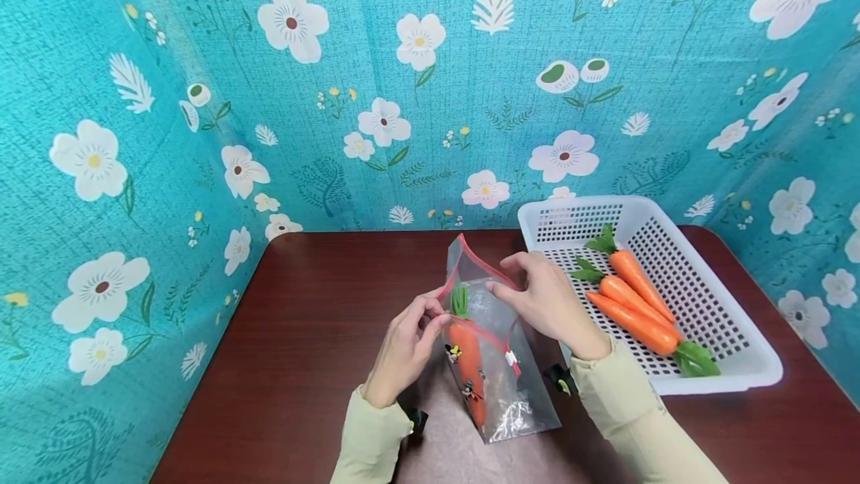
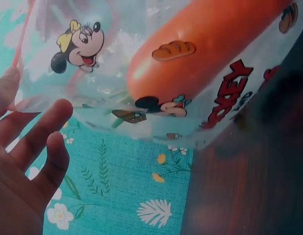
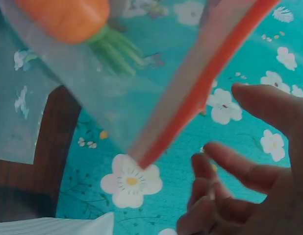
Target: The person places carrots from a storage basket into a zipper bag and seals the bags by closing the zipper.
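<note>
A clear zip bag with a red zip strip and cartoon prints stands mouth up over the table, its top spread open. Inside it, along the left side, is an orange carrot with its green top toward the mouth. My left hand pinches the zip edge on the left between thumb and forefinger. Beside the mouth's right edge is my right hand, fingers loosely bent and apart from the red strip in the right wrist view, with nothing between them. A white slider hangs on the strip.
To the right, a white perforated basket holds three carrots with green tops. Everything stands on a dark red-brown table. Turquoise floral cloth encloses its back and sides.
</note>
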Action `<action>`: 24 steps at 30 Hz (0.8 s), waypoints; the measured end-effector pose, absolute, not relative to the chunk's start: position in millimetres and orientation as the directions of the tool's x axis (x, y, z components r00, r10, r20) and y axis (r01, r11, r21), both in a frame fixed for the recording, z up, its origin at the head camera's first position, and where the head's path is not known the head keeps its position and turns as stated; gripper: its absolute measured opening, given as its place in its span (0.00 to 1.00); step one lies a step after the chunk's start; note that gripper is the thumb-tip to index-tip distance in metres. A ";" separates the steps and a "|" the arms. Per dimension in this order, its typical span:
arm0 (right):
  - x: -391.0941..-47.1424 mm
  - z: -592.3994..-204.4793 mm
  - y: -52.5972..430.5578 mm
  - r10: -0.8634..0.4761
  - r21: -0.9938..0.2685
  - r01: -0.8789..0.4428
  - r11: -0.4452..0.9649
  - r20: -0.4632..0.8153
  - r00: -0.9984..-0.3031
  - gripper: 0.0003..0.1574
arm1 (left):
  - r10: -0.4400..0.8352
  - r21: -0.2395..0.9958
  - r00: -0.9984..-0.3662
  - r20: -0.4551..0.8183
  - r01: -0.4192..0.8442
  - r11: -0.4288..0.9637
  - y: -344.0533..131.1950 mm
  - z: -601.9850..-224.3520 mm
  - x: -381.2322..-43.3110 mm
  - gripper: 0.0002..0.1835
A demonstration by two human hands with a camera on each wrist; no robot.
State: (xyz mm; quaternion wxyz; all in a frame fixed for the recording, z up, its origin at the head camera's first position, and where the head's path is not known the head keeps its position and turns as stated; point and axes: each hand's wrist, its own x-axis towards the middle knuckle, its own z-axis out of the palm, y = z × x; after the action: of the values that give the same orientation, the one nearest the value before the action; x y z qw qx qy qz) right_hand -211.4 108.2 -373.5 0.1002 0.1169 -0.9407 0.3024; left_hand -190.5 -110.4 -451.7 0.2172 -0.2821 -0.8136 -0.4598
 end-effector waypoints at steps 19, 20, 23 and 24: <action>-222.7 -376.6 125.1 -0.145 -0.534 -0.216 0.817 0.172 -0.974 0.19 | 0.166 0.619 -0.727 0.667 0.664 0.420 -119.7 -447.1 -190.9 0.07; -222.6 -375.6 125.3 -0.136 -0.534 -0.215 0.818 0.183 -0.974 0.19 | 0.157 0.621 -0.725 0.670 0.664 0.418 -120.5 -446.9 -190.9 0.07; -221.9 -373.2 125.3 -0.118 -0.539 -0.210 0.816 0.200 -0.973 0.19 | 0.140 0.630 -0.728 0.671 0.659 0.410 -122.3 -445.4 -190.7 0.07; -221.4 -372.3 125.0 -0.116 -0.543 -0.208 0.814 0.199 -0.973 0.19 | 0.132 0.633 -0.728 0.673 0.659 0.408 -122.9 -444.9 -190.8 0.07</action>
State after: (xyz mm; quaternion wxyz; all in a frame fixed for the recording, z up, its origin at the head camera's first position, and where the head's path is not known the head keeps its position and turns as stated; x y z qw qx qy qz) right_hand -221.4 125.0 -372.3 0.0786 0.0853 -0.9491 0.2929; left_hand -190.8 -122.9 -444.9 0.2720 -0.2490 -0.7936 -0.4839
